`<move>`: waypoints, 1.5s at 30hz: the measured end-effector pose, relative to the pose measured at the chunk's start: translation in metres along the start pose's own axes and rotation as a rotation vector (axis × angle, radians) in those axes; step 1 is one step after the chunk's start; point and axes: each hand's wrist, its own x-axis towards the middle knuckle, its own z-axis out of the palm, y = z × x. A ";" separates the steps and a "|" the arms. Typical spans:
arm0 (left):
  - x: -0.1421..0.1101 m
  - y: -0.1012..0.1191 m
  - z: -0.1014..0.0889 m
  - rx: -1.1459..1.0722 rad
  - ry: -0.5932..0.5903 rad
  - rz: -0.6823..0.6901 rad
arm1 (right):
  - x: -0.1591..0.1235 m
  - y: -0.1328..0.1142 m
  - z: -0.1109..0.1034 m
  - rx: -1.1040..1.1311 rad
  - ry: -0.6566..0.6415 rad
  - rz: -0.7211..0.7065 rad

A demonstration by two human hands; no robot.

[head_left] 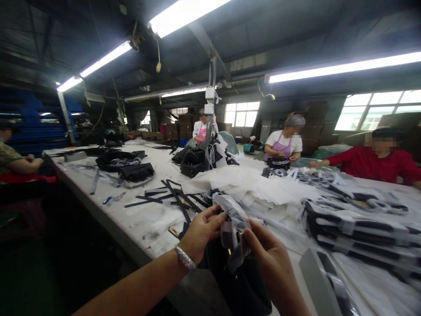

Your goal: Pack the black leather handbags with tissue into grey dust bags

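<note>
Left hand [201, 229] pinched narrow, thumb against fingers, I have one part of the clear plastic [233, 210]; my right hand [272, 249] grips it just beside, thumb and forefinger closed on its lower part. The plastic arches over what looks like the handle of a black bag [245, 283], which sits below and between the two hands, close in front of me at the table's edge. Whether the bag rests on anything, I cannot tell from my end. I read the step in hand as fitting or straightening the plastic about that handle, not yet neat, since it bunches near the fingertips. As I judge it, the next move calls for a light pinch on both sides and a gentle smoothing, so that the thin plastic neither tears nor slips.

Beyond the hands, black strips [178, 200] lie crisscrossed on the white table [130, 229], with loose white paper [226, 179] behind them. To my right is a pile of black, plastic-wrapped pieces [332, 219]; past it, a co-worker in red sleeves [347, 159] reaches in over the table.
</note>
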 end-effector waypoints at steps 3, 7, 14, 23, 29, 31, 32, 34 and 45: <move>0.003 -0.003 0.012 -0.058 0.069 0.032 | -0.003 0.003 0.004 -0.080 0.129 -0.040; 0.004 -0.014 0.024 -0.121 0.007 0.073 | -0.009 0.008 0.013 -0.196 0.236 -0.114; 0.005 -0.008 0.028 -0.084 0.001 0.083 | -0.011 0.003 0.017 -0.447 0.300 -0.321; -0.008 0.010 0.034 0.006 0.000 0.120 | -0.003 -0.004 0.024 -0.747 0.371 -0.520; -0.002 0.012 0.027 0.009 -0.042 0.095 | -0.013 0.011 0.004 -0.530 0.224 -0.531; 0.000 0.014 0.026 0.017 -0.059 0.097 | -0.017 0.022 -0.004 -0.535 0.218 -0.501; 0.001 0.015 0.027 0.018 -0.062 0.098 | -0.018 0.028 -0.006 -0.553 0.196 -0.502; 0.005 0.017 0.028 0.019 -0.056 0.086 | -0.019 0.037 -0.005 -0.596 0.144 -0.537; -0.004 0.027 0.030 0.094 0.009 -0.153 | -0.027 0.042 -0.007 -0.425 0.083 -0.659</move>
